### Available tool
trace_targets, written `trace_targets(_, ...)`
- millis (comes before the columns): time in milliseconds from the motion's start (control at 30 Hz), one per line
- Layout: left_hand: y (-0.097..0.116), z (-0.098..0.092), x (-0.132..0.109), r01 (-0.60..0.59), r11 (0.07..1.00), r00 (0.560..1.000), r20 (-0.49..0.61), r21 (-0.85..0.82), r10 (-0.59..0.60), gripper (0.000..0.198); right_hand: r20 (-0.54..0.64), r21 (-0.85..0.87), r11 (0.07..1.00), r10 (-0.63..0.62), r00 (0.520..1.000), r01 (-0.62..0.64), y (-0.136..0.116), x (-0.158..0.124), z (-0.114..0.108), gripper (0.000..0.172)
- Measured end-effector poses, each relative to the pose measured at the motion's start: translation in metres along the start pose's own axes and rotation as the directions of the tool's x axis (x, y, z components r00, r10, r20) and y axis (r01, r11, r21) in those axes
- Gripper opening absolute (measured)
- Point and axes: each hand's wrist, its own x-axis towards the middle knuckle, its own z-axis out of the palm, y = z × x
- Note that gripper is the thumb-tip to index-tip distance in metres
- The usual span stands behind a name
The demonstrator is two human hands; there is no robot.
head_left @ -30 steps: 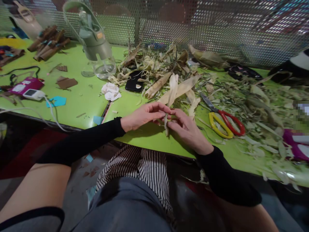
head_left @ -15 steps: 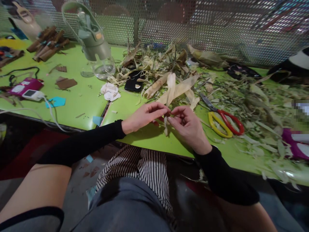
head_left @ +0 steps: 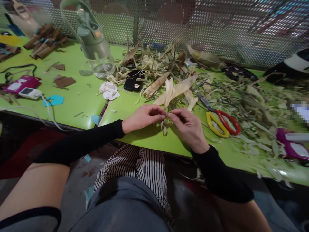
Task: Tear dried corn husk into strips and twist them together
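My left hand [head_left: 145, 118] and my right hand [head_left: 187, 128] meet above the green table near its front edge, fingertips nearly touching. Both are closed in a pinch on a pale dried husk strip [head_left: 168, 91], which looks like corn husk. Its broad part stands up behind my fingers, and a narrow, curled end hangs below them. The exact spot where the fingertips grip is partly hidden. Just behind lie a wider flat husk piece [head_left: 184, 86] and a rolled husk [head_left: 156, 85]. Scissors [head_left: 218, 119] with one yellow and one red handle rest right of my right hand.
Husk scraps [head_left: 243, 100] cover the right side and back. A black phone [head_left: 132, 80] lies partly under scraps. A water bottle [head_left: 95, 45] stands at back left, near crumpled tissue [head_left: 109, 90]. Brown bundles [head_left: 45, 40] and a magenta device [head_left: 23, 84] with a cable lie left.
The husk strip's upper part leans a little lower and its lower end has curled. My fingertips have come closer together. The whole view has shifted slightly.
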Motion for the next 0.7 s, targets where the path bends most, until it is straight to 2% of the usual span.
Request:
trace_targets(100, -0.002, -0.002, 0.0, -0.134, 0.966, 0.989, -0.024, 0.222, 0.143, 0.013, 0.011, 0.026, 0.998, 0.055, 0.998, -0.055, 0.0, 0.0, 0.0, 0.022)
trace_targets(200, -0.002, -0.004, -0.001, -0.259, 0.893, 0.95, -0.069, 0.368, 0.304, 0.015, -0.019, 0.013, 0.996, 0.093, 0.995, -0.093, 0.003, -0.001, 0.001, 0.022)
trace_targets(333, -0.001, -0.002, -0.004, -0.331, 0.867, 0.933, -0.005, 0.374, 0.359, 0.011, 0.022, -0.046, 0.994, 0.1, 0.995, -0.099, 0.006, -0.003, 0.001, 0.026)
trace_targets(433, 0.001, 0.001, -0.006, -0.363, 0.886, 0.931, 0.071, 0.289, 0.358, 0.009, 0.057, -0.05, 0.994, 0.102, 0.993, -0.099, 0.006, -0.003, 0.001, 0.023)
trace_targets(533, 0.0, 0.003, -0.005, -0.281, 0.955, 0.958, 0.089, 0.094, 0.273, 0.012, 0.08, -0.05, 0.994, 0.097, 0.992, -0.094, 0.005, -0.001, 0.001, 0.015)
trace_targets(600, -0.002, 0.002, -0.002, -0.156, 0.985, 0.983, 0.087, -0.074, 0.162, 0.015, 0.07, -0.043, 0.995, 0.087, 0.994, -0.084, 0.003, -0.001, -0.001, 0.011)
trace_targets(700, -0.006, -0.005, 0.006, 0.057, 0.964, 0.993, 0.114, -0.259, -0.028, 0.017, 0.007, -0.003, 0.997, 0.077, 0.997, -0.077, -0.002, -0.001, -0.003, 0.007)
